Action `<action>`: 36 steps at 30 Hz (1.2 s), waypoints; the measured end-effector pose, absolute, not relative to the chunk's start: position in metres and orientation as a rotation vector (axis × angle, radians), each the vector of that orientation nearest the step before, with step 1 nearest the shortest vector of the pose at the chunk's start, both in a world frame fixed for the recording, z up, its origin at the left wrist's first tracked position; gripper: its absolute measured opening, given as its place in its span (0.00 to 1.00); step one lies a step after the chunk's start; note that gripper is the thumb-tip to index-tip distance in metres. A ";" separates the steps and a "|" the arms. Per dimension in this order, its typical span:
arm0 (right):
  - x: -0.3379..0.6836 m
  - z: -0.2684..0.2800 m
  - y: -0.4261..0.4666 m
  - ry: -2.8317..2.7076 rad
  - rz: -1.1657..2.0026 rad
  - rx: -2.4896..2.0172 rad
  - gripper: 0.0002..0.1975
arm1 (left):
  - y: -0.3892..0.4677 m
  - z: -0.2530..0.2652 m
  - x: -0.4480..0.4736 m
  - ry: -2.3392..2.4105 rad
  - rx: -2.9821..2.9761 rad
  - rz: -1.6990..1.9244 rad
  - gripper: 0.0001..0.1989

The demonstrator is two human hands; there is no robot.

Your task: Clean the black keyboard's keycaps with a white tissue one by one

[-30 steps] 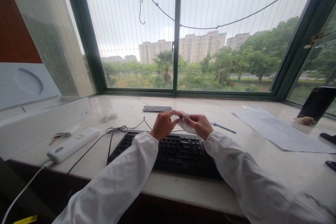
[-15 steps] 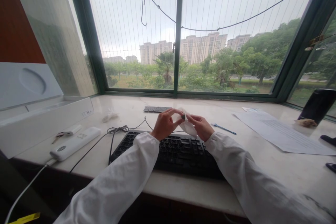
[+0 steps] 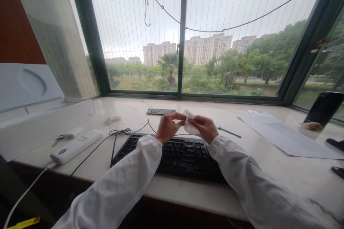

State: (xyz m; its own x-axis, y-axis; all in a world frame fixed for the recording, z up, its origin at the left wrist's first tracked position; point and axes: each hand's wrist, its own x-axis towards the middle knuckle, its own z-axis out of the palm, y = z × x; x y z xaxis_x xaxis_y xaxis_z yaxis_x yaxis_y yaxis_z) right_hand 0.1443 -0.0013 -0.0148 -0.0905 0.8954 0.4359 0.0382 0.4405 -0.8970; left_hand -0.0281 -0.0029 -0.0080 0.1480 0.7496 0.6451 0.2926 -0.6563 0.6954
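My left hand (image 3: 168, 126) is closed in a pinch above the keyboard, on a small dark keycap that is now almost wholly hidden by fingers and tissue. A crumpled white tissue (image 3: 190, 128) is gripped by my right hand (image 3: 205, 127), its thumb and fingers pressing it against the piece. Below both hands lies a black keyboard (image 3: 185, 154), its left part showing bare key seats. Beyond the hands, a block of loose dark keycaps (image 3: 160, 111) lies on the white sill.
To the right are a blue stick-like tool (image 3: 229, 132), printed sheets (image 3: 282, 136) and a dark phone (image 3: 325, 107) standing up. On the left lie a white power bank (image 3: 76, 146), a cable (image 3: 118, 132), crumpled tissue (image 3: 112, 118) and an open white box (image 3: 48, 125).
The tissue has been drawn up and bunched around the small dark piece, which showed between the fingers before. My right hand has shifted slightly left and up; the left hand hardly moved.
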 end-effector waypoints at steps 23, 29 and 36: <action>0.151 -0.009 0.005 -1.451 0.854 -0.981 0.30 | -0.003 -0.004 -0.026 0.948 1.969 1.506 0.12; 0.182 -0.009 0.020 -1.368 0.392 -1.356 0.24 | -0.012 0.004 -0.026 0.848 1.865 1.450 0.15; 0.191 -0.025 0.032 -1.640 0.309 -1.672 0.26 | -0.015 0.002 -0.023 0.871 2.010 1.473 0.14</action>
State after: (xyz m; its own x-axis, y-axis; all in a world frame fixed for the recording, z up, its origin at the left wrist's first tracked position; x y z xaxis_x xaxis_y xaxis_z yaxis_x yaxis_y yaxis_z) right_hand 0.1913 0.0323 -0.0251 0.1461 0.9326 0.3299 0.7488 0.1137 -0.6530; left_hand -0.0230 -0.0146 0.0022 0.2111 0.7398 0.6388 0.2036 -0.6725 0.7116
